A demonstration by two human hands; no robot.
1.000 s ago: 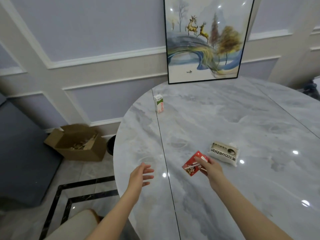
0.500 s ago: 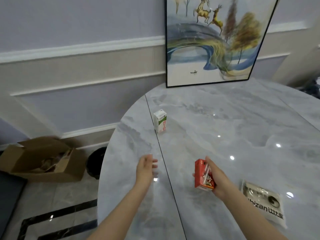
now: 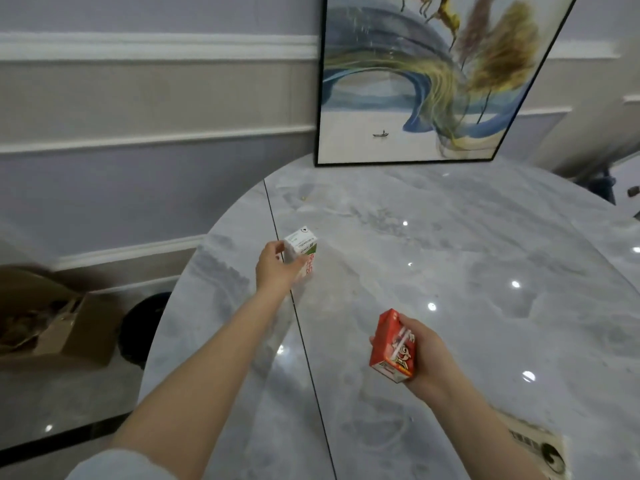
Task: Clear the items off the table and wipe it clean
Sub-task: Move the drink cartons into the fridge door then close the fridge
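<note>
Clearing is underway: right hand [image 3: 424,358] holds the red carton [image 3: 393,344], left hand [image 3: 277,268] grips the white carton [image 3: 302,249] near the counter's [image 3: 450,254] left edge, packet [image 3: 540,452] and wiping remain.

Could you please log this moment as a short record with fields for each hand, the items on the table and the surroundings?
left hand: left hand closed around the white and green carton, which stands near the table's seam
right hand: right hand holds the red carton above the table
table: grey marble table, glossy
other item: white packet at the near right edge, partly hidden by the forearm
background: framed painting standing at the far side
floor: open cardboard box
</note>
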